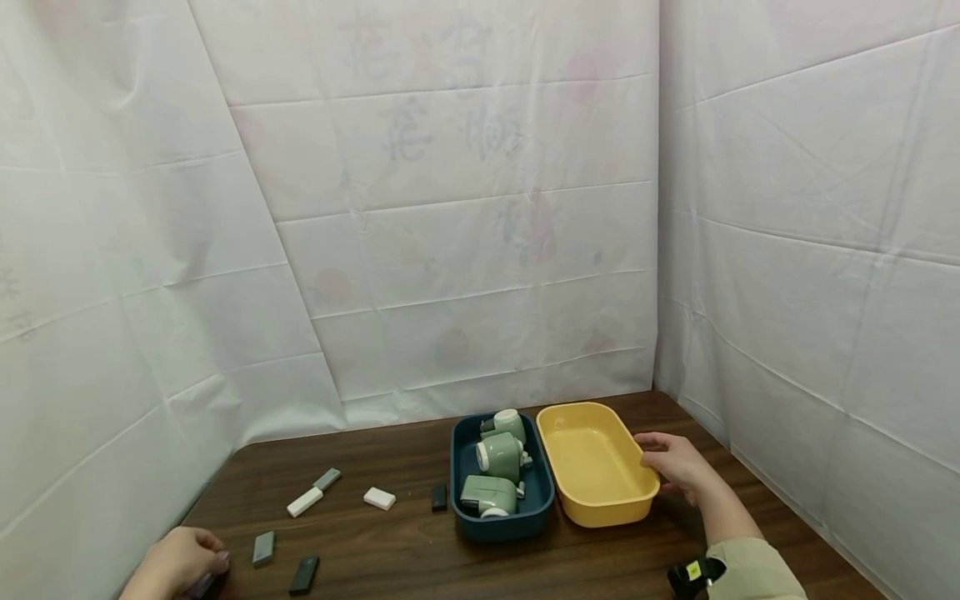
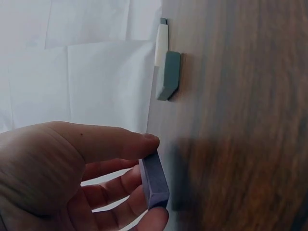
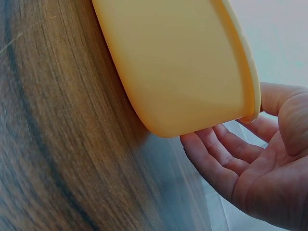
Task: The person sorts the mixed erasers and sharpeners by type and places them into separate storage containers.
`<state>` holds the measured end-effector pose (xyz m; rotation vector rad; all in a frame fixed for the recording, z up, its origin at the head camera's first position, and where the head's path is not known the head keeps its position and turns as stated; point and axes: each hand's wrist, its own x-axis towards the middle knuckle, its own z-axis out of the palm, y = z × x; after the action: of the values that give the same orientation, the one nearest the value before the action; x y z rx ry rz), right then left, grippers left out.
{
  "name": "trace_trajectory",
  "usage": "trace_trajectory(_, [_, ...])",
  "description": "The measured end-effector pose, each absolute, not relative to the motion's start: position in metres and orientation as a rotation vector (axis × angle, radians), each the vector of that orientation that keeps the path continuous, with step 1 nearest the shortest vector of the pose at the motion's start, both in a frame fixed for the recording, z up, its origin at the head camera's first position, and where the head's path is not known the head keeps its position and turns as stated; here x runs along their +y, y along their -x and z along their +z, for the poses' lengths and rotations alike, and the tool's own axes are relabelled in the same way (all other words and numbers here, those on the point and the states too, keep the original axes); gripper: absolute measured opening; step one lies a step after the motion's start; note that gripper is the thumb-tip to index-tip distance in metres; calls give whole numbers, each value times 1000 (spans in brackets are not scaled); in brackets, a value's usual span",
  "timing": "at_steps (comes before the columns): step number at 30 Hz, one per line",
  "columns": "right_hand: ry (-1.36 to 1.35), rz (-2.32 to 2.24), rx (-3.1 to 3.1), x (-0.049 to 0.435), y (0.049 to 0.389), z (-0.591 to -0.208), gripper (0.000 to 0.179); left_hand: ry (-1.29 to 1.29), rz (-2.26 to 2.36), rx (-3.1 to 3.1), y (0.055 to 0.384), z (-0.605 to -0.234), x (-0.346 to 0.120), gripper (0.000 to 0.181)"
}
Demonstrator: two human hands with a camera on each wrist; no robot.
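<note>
Nearest the camera, the left hand [image 1: 176,560] is pinching a purple block [image 2: 155,180] between thumb and fingers; this grip is closing round the block, which is hanging just above the wood-grained worktop [image 1: 405,558] at its near left edge. To the right of this hand, a grey-green block [image 1: 263,548] and a black block [image 1: 304,575] are lying flat. Farther back, a long white block [image 1: 305,502] is lying end to end with a second grey block [image 1: 327,479], and a short white block [image 1: 379,498] is resting apart from them.

On the opposite side, the right hand [image 1: 675,467] is gripping the near right corner of a yellow tray [image 1: 592,458]: its thumb is lying at the rim while its fingers are bearing against the outer wall. Above its wrist, a pale sleeve [image 1: 753,571] is showing beside a black device [image 1: 696,575] with a yellow mark.

Just left of the yellow tray, a blue tray [image 1: 504,532] is holding three green-and-white items [image 1: 498,457] in a row from front to back. Beside its left wall, a small black block [image 1: 438,497] is lying. White sheeting [image 1: 480,233] is hanging behind the worktop.
</note>
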<state>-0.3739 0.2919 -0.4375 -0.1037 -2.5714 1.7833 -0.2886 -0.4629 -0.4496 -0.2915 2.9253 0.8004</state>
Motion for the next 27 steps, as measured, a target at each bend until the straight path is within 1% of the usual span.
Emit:
trace_trajectory(7, [99, 1772, -2576, 292, 374, -437, 56, 328, 972, 2964, 295, -445, -447, 32])
trace_trajectory(21, [110, 1759, -2575, 291, 374, -438, 54, 108, 918, 3182, 308, -423, -403, 30])
trace_trajectory(27, [115, 1750, -2585, 291, 374, -437, 53, 65, 937, 3233, 317, -417, -382, 29])
